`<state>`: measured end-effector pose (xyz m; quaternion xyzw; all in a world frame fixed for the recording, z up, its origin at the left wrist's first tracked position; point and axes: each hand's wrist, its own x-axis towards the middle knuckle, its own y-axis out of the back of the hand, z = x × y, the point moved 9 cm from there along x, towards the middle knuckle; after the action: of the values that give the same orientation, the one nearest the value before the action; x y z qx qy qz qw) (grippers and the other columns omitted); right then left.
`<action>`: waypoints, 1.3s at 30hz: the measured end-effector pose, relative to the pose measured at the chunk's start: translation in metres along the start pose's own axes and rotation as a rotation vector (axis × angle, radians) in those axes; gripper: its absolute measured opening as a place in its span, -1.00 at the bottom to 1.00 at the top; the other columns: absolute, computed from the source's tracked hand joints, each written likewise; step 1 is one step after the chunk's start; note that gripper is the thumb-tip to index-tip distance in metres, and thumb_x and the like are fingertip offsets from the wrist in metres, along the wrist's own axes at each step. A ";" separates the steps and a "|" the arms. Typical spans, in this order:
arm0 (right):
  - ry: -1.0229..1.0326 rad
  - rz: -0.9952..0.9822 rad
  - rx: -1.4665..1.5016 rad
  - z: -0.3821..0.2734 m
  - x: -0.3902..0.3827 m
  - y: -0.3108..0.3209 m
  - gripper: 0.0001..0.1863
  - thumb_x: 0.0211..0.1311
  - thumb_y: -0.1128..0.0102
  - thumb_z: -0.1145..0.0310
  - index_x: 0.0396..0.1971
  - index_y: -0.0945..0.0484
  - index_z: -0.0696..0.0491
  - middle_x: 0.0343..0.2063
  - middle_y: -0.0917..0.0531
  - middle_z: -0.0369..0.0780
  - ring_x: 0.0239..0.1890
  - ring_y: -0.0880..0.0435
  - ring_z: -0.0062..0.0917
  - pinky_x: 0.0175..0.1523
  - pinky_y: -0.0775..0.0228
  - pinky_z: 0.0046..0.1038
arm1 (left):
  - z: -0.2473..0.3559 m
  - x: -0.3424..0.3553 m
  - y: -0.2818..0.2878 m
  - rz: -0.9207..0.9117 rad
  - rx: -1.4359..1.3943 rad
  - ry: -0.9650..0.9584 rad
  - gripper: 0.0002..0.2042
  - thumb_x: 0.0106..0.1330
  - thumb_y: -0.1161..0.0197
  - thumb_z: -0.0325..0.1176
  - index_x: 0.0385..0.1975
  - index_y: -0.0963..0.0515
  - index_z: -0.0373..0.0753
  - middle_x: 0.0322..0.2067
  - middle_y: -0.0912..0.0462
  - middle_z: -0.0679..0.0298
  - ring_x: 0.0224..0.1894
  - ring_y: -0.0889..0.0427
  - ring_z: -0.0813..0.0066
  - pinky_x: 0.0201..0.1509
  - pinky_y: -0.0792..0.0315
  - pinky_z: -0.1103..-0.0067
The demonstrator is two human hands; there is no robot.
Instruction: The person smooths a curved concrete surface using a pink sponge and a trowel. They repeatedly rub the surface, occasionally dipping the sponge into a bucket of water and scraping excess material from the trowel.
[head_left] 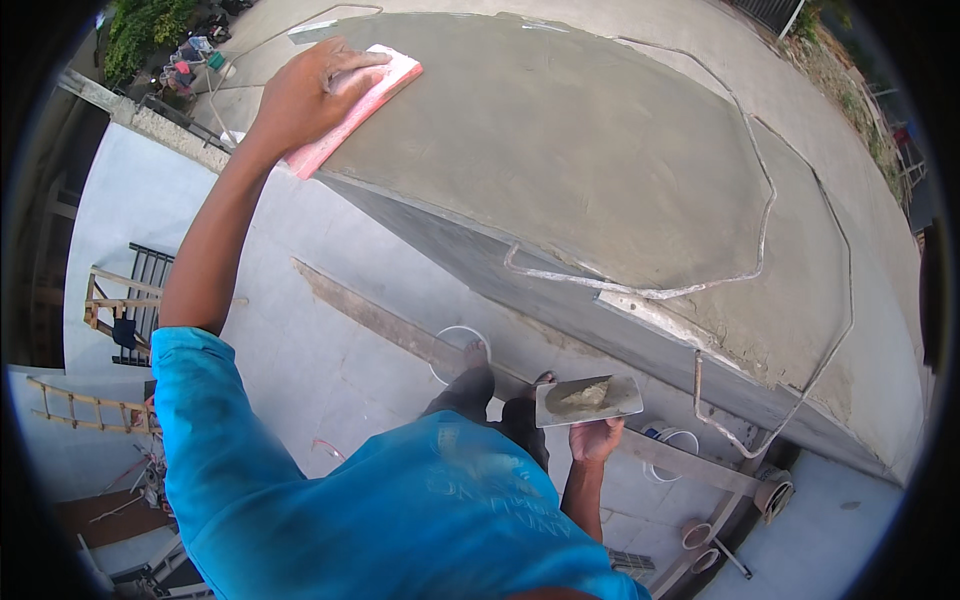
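Observation:
My left hand point(318, 92) is closed round a long pink-and-white plastering float point(362, 108). The float lies at the left edge of a wall top coated in smooth grey mortar point(560, 130). Lower down on the right, my right hand point(597, 440) grips a shallow rectangular grey mortar tray point(622, 397) from below. A small heap of wet mortar point(590, 393) sits in it. The tray is held near my waist, apart from the wall. How the right fingers wrap under it is partly hidden.
Bent metal rods point(765, 215) loop over the right part of the mortar. My feet are on a narrow plank point(380, 320) high above the floor, with a white bucket point(672, 455) near it. A wooden ladder point(85, 408) is at the far left.

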<state>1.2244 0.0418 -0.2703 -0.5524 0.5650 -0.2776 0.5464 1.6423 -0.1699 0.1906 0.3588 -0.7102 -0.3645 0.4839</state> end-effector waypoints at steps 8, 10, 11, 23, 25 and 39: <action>0.017 -0.004 -0.052 0.008 0.020 -0.011 -0.36 0.14 -0.28 0.25 0.27 -0.46 0.07 0.18 -0.61 -0.18 0.24 -0.59 -0.25 0.37 -0.44 -0.10 | -0.160 0.052 -0.062 -0.299 0.181 0.577 -0.66 0.50 -0.10 -0.04 0.09 -0.71 0.08 -0.10 -0.69 0.06 -0.03 -0.68 0.04 0.05 -0.52 0.26; 0.010 -0.039 -0.049 0.010 0.018 -0.011 -0.34 0.13 -0.28 0.25 0.29 -0.45 0.07 0.20 -0.59 -0.18 0.26 -0.57 -0.25 0.39 -0.42 -0.10 | -0.138 0.021 -0.033 -0.220 0.168 0.478 -0.67 0.50 -0.12 -0.05 0.10 -0.71 0.09 -0.15 -0.68 0.07 -0.06 -0.69 0.04 0.04 -0.52 0.26; 0.013 -0.023 -0.063 0.010 0.015 -0.007 -0.33 0.13 -0.28 0.25 0.29 -0.44 0.07 0.20 -0.59 -0.19 0.27 -0.57 -0.26 0.39 -0.41 -0.10 | -0.120 -0.002 -0.017 -0.201 0.158 0.436 -0.68 0.49 -0.12 -0.06 0.10 -0.71 0.09 -0.18 -0.67 0.08 -0.07 -0.69 0.03 0.04 -0.52 0.26; -0.017 -0.072 -0.078 0.013 0.029 -0.028 -0.31 0.14 -0.29 0.22 0.31 -0.43 0.08 0.21 -0.59 -0.17 0.27 -0.56 -0.25 0.40 -0.40 -0.11 | -0.110 0.053 -0.035 -0.069 0.187 0.456 -0.62 0.32 -0.25 -0.05 -0.36 -0.74 -0.30 -0.34 -0.74 -0.13 -0.23 -0.74 -0.15 -0.11 -0.61 0.11; -0.008 -0.099 -0.056 0.012 0.027 -0.027 -0.30 0.14 -0.28 0.23 0.33 -0.41 0.09 0.22 -0.59 -0.17 0.28 -0.56 -0.26 0.41 -0.39 -0.12 | -0.123 0.026 -0.026 -0.005 0.217 0.427 -0.62 0.33 -0.24 -0.07 -0.38 -0.73 -0.33 -0.34 -0.73 -0.13 -0.23 -0.74 -0.16 -0.10 -0.60 0.10; -0.014 -0.070 -0.116 -0.004 0.017 -0.025 -0.31 0.14 -0.29 0.21 0.32 -0.42 0.07 0.21 -0.59 -0.20 0.29 -0.55 -0.27 0.42 -0.37 -0.13 | -0.178 -0.006 -0.010 -0.295 0.285 0.627 -0.58 0.41 -0.17 0.08 0.15 -0.69 0.10 0.02 -0.68 -0.14 0.06 -0.70 0.02 0.15 -0.54 0.25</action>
<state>1.2325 0.0194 -0.2512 -0.6044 0.5567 -0.2594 0.5075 1.8142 -0.1997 0.2263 0.6151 -0.5120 -0.2000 0.5652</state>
